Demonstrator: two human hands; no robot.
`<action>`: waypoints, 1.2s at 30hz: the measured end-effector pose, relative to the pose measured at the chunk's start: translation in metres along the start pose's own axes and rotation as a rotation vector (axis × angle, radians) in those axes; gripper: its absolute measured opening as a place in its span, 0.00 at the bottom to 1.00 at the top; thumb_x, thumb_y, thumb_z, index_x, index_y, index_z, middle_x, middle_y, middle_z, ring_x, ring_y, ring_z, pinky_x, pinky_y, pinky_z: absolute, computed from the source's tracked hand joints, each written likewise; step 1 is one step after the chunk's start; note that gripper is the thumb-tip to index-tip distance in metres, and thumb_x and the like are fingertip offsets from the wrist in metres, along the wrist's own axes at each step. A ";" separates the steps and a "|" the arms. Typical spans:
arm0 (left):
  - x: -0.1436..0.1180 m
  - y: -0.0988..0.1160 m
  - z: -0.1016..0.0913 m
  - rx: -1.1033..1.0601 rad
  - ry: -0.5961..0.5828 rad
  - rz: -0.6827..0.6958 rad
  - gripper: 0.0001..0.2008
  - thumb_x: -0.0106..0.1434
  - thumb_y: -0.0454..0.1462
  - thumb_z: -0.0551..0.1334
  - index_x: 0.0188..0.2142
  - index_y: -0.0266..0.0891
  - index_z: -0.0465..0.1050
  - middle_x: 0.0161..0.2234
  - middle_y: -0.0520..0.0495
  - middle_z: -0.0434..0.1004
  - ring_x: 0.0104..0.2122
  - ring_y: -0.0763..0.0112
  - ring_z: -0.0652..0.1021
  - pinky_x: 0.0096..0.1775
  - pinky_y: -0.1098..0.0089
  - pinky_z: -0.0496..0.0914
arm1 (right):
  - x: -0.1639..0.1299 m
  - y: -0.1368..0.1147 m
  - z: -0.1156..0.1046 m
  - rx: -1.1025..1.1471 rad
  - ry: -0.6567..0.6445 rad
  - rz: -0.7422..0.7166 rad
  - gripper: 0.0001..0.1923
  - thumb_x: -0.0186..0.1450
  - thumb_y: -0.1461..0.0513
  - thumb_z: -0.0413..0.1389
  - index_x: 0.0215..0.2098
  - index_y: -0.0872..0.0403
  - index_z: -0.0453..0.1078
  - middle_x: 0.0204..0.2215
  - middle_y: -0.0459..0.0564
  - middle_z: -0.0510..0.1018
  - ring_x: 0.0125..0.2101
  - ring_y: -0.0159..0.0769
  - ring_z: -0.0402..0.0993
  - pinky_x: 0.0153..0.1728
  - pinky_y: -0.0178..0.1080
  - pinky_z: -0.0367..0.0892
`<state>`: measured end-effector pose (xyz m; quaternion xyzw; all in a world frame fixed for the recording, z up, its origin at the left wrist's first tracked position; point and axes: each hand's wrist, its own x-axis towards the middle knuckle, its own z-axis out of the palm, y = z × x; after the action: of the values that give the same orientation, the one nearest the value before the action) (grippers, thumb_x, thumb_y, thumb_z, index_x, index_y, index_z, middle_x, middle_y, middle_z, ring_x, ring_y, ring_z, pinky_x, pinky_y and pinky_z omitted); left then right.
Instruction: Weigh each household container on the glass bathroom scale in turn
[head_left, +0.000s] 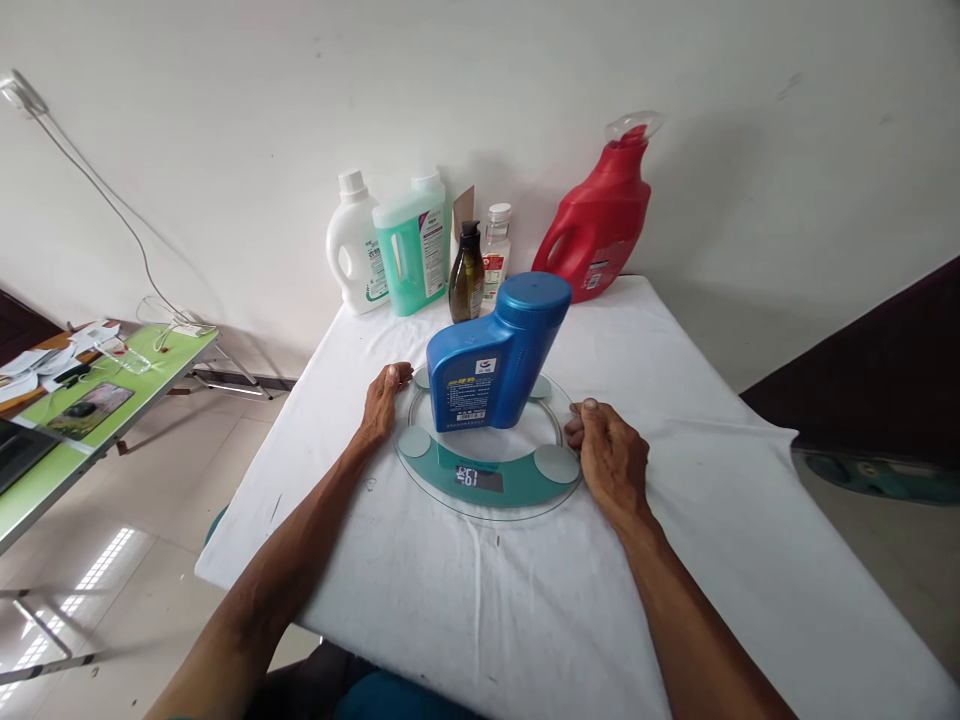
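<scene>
A round glass bathroom scale lies on the white-covered table, its small dark display showing lit digits too smeared to read surely. On the glass stands a blue plastic jug with a round blue cap and a label. My left hand is at the scale's left rim, fingers curled against the edge. At the opposite rim, my right hand is closed, thumb and fingers pinching the glass edge. Neither hand touches the jug. The undersides of my fingers are partly hidden.
Along the wall stand a white bottle, a green bottle, a dark pump bottle, a small clear bottle and a tilted red jug. The white cloth drapes over the table. A green desk with papers is at left.
</scene>
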<state>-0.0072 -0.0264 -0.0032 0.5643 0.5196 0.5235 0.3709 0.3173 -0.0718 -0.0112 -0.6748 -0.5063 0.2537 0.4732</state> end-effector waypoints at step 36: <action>-0.013 0.094 0.044 -0.063 -0.124 0.108 0.42 0.51 0.60 0.83 0.56 0.39 0.80 0.52 0.37 0.88 0.54 0.41 0.87 0.55 0.48 0.82 | 0.001 0.002 0.001 0.018 -0.009 -0.052 0.39 0.70 0.24 0.38 0.31 0.44 0.68 0.26 0.54 0.83 0.28 0.48 0.79 0.38 0.48 0.72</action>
<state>0.0551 -0.0508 0.0768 0.6108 0.4477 0.5229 0.3912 0.3174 -0.0708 -0.0136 -0.6559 -0.5236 0.2489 0.4835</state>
